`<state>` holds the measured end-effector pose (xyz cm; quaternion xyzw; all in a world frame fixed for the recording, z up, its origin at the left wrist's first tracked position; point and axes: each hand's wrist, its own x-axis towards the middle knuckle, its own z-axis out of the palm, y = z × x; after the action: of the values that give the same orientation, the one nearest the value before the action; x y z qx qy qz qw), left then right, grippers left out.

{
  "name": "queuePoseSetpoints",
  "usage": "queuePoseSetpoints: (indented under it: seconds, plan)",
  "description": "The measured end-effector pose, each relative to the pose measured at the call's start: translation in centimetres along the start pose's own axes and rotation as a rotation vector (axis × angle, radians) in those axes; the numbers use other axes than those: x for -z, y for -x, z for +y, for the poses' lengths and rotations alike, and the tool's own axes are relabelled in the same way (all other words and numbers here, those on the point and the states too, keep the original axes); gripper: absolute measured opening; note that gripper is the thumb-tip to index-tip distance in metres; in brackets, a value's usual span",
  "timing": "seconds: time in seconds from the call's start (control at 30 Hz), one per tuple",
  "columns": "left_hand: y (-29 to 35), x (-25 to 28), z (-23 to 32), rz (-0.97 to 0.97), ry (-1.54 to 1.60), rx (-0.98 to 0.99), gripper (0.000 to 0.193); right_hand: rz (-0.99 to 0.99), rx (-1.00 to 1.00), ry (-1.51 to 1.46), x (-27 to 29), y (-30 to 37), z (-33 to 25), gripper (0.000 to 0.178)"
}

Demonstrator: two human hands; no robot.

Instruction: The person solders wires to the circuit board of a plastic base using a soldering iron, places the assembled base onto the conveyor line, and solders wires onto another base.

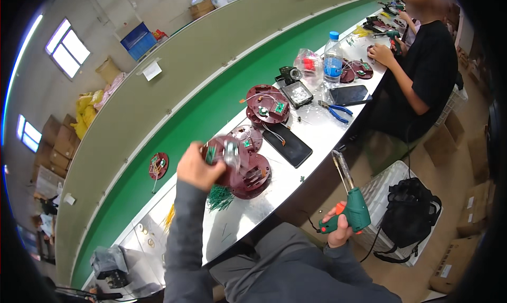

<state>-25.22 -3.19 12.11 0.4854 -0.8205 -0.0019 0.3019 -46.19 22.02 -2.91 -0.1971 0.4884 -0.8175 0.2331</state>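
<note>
Raised over the bench, my left hand (196,168) grips a maroon round disc (216,154) with a green circuit board on it; motion blurs the disc. Beneath it lie more maroon discs (256,179), and green wires (219,197) spread beside them. My right hand (339,229) is wrapped round the handle of a green soldering gun (358,208) with an orange trigger. Its long metal barrel and thin side tube point up, away from me, past the bench's front edge. Farther along, stacked discs (268,105) carry white wires and a small board.
A black phone (288,144), blue-handled pliers (334,112), a metal tray (298,94) and a water bottle (332,60) stand along the bench. One disc (158,165) rests on the green strip. At right, a co-worker (422,70) sits; a black bag (411,213) tops a white crate.
</note>
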Motion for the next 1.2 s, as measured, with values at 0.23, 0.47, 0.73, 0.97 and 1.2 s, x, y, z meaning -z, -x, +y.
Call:
queuePoseSetpoints:
  seconds: [0.23, 0.47, 0.73, 0.97, 1.2]
  plan:
    - [17.9, 7.5, -4.7, -0.098, -0.086, 0.280, 0.047, -0.217, -0.031, 0.043, -3.2, -0.2, 1.4, 0.040]
    - [22.6, 5.3, -9.9, -0.246, -0.074, 0.538, 0.044, -0.641, -0.812, -0.597, -8.9, -2.8, 5.2, 0.017]
    - [18.9, 19.7, -2.3, 0.363, -0.144, 0.008, 0.049, -0.836, -0.707, -0.648, -18.1, -2.0, 6.0, 0.015]
    - [13.1, 31.6, 4.0, 0.949, 0.105, -0.881, 0.041, -0.809, -0.552, -0.695, -19.7, -1.9, 3.7, 0.015]
    - [10.1, 34.6, 10.6, 1.333, 0.415, -1.242, 0.043, -0.822, -0.393, -0.573, -18.7, -6.4, -0.2, 0.015]
